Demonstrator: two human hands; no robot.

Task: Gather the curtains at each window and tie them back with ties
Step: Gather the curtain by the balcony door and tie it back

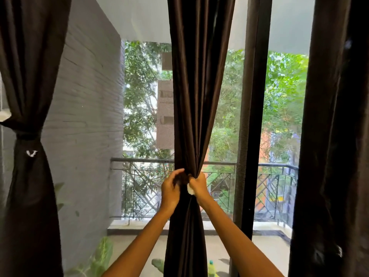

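Note:
A dark brown curtain (199,86) hangs in the middle of the glass door, bunched to a narrow waist at railing height. My left hand (170,189) grips the gathered cloth from the left, its fingers curled round a dark tie (182,178) at the waist. From the right, my right hand (198,185) holds the same waist and pinches the tie's white end (190,189). A second curtain (30,76) at the far left is gathered with its own tie (28,134). The third curtain (335,136) at the right edge hangs loose.
A dark door frame post (253,116) stands right of the middle curtain. Beyond the glass are a balcony with a metal railing (143,160), a grey brick wall (87,116) and trees. Green plant leaves (99,256) sit low on the left.

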